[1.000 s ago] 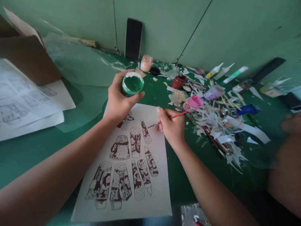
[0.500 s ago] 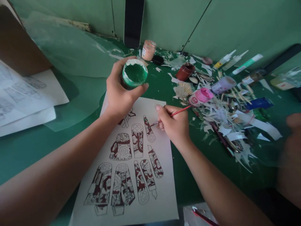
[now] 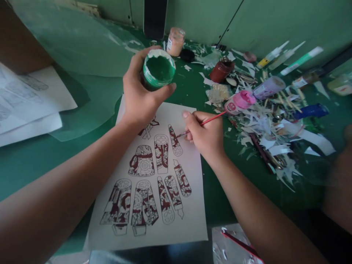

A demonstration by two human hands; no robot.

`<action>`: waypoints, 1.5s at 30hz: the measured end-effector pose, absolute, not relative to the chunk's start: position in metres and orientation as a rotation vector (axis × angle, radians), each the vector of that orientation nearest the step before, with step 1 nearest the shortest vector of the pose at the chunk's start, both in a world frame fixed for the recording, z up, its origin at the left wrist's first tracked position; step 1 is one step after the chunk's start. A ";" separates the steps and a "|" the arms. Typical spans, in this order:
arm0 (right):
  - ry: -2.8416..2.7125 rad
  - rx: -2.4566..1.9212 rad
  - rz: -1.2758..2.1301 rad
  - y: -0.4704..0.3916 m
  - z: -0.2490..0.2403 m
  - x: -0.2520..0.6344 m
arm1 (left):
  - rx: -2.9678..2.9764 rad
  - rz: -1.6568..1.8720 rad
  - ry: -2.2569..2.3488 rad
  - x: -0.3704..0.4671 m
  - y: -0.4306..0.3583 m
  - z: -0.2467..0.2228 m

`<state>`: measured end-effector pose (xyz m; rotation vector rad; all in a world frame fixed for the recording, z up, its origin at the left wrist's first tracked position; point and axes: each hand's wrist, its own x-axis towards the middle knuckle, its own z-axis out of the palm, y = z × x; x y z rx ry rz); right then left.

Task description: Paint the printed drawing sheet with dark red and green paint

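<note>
My left hand (image 3: 144, 82) is wrapped round a jar of green paint (image 3: 158, 69), held tilted so its open mouth shows, above the top edge of the paper. In my right hand (image 3: 206, 134) a thin red paintbrush (image 3: 210, 119) is pinched between thumb and fingers. Its tip is at a narrow printed shape near the paper's upper right; I cannot tell whether it touches. The white sheet (image 3: 189, 223) carries several outlined, patterned pieces, partly filled in dark red. My left hand and wrist hide part of the sheet's top left.
Right of the sheet lie paper scraps (image 3: 277, 135), a pink paint jar (image 3: 240, 102), a purple jar (image 3: 269, 87) and a dark red jar (image 3: 221, 69). A peach jar (image 3: 176, 41) stands near a phone-like black slab (image 3: 154, 20). Printed sheets (image 3: 55, 91) lie at left.
The whole view has shifted slightly, so the far things sit higher in the picture. Both hands keep their hold on the jar and the paintbrush; the brush tip stays at the same narrow shape.
</note>
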<state>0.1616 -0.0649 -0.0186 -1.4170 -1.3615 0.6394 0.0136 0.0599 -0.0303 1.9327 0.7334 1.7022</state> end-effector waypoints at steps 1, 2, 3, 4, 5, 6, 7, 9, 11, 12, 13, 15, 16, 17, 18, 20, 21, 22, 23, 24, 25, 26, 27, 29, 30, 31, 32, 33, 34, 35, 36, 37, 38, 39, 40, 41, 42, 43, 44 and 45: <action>-1.363 -1.418 0.636 -0.065 -0.018 0.161 | 1.931 1.704 0.731 0.013 0.060 -0.030; -1.361 -1.419 0.635 -0.065 -0.018 0.161 | 1.932 1.701 0.726 0.013 0.060 -0.030; -1.357 -1.418 0.638 -0.065 -0.018 0.161 | 1.936 1.702 0.717 0.013 0.060 -0.030; -1.350 -1.417 0.644 -0.065 -0.018 0.161 | 1.941 1.707 0.708 0.013 0.061 -0.031; -1.346 -1.415 0.651 -0.065 -0.017 0.161 | 1.947 1.716 0.702 0.012 0.062 -0.031; -1.345 -1.414 0.655 -0.065 -0.017 0.161 | 1.952 1.714 0.708 0.012 0.062 -0.031; -1.348 -1.416 0.655 -0.065 -0.017 0.161 | 1.956 1.705 0.721 0.012 0.061 -0.031; -1.367 -1.422 0.643 -0.065 -0.017 0.161 | 1.952 1.679 0.755 0.012 0.059 -0.029; -1.380 -1.424 0.638 -0.066 -0.017 0.161 | 1.937 1.670 0.760 0.012 0.056 -0.027; -1.378 -1.423 0.639 -0.066 -0.017 0.161 | 1.930 1.689 0.741 0.012 0.056 -0.026; -1.373 -1.422 0.641 -0.066 -0.017 0.161 | 1.924 1.709 0.721 0.012 0.055 -0.026; -1.364 -1.428 0.639 -0.066 -0.017 0.160 | 1.921 1.738 0.688 0.013 0.055 -0.026; -1.370 -1.433 0.637 -0.066 -0.017 0.160 | 1.920 1.742 0.684 0.013 0.055 -0.026; -1.382 -1.436 0.635 -0.066 -0.017 0.160 | 1.922 1.739 0.684 0.012 0.055 -0.027; -1.394 -1.436 0.633 -0.066 -0.017 0.160 | 1.927 1.732 0.681 0.012 0.055 -0.027; -1.401 -1.430 0.632 -0.066 -0.016 0.160 | 1.945 1.719 0.685 0.011 0.056 -0.028; -1.395 -1.428 0.632 -0.066 -0.016 0.160 | 1.961 1.708 0.696 0.011 0.057 -0.029; -1.385 -1.429 0.631 -0.066 -0.016 0.160 | 1.988 1.703 0.697 0.010 0.058 -0.030; -1.378 -1.431 0.628 -0.066 -0.015 0.160 | 2.022 1.701 0.688 0.009 0.060 -0.031; -1.380 -1.435 0.627 -0.066 -0.015 0.160 | 2.054 1.707 0.675 0.008 0.061 -0.032; -1.388 -1.440 0.626 -0.066 -0.015 0.160 | 2.084 1.720 0.657 0.008 0.063 -0.033; -1.397 -1.443 0.625 -0.066 -0.015 0.160 | 2.107 1.730 0.637 0.007 0.065 -0.035; -1.402 -1.444 0.624 -0.066 -0.015 0.160 | 2.118 1.735 0.626 0.007 0.066 -0.036; -1.396 -1.440 0.624 -0.066 -0.015 0.159 | 2.108 1.734 0.627 0.006 0.068 -0.037; -1.388 -1.441 0.624 -0.066 -0.015 0.159 | 2.102 1.731 0.623 0.006 0.068 -0.037; -1.383 -1.442 0.620 -0.066 -0.015 0.159 | 2.101 1.728 0.618 0.006 0.068 -0.037; -1.386 -1.446 0.619 -0.066 -0.015 0.159 | 2.100 1.726 0.619 0.005 0.068 -0.037; -1.393 -1.451 0.618 -0.066 -0.015 0.159 | 2.102 1.728 0.621 0.005 0.068 -0.037; -1.402 -1.453 0.618 -0.066 -0.015 0.160 | 2.109 1.728 0.622 0.006 0.068 -0.037; -1.408 -1.451 0.620 -0.066 -0.015 0.160 | 2.116 1.729 0.621 0.006 0.067 -0.037; -1.409 -1.448 0.621 -0.066 -0.015 0.160 | 2.117 1.730 0.624 0.006 0.067 -0.037; -1.405 -1.445 0.619 -0.066 -0.015 0.160 | 2.115 1.737 0.623 0.006 0.067 -0.037; -1.400 -1.444 0.614 -0.066 -0.015 0.160 | 2.111 1.742 0.621 0.007 0.067 -0.037; -1.399 -1.445 0.609 -0.066 -0.015 0.160 | 2.105 1.746 0.619 0.007 0.067 -0.037; -1.402 -1.447 0.605 -0.066 -0.015 0.160 | 2.098 1.749 0.620 0.007 0.067 -0.037; -1.408 -1.449 0.605 -0.066 -0.015 0.160 | 2.095 1.753 0.615 0.008 0.067 -0.037; -1.411 -1.449 0.607 -0.066 -0.015 0.160 | 2.096 1.755 0.609 0.008 0.068 -0.037; -1.410 -1.447 0.613 -0.066 -0.015 0.160 | 2.099 1.755 0.602 0.008 0.068 -0.037; -1.403 -1.444 0.619 -0.066 -0.015 0.160 | 2.100 1.755 0.599 0.007 0.068 -0.038; -1.394 -1.441 0.622 -0.066 -0.015 0.160 | 2.101 1.758 0.595 0.007 0.069 -0.038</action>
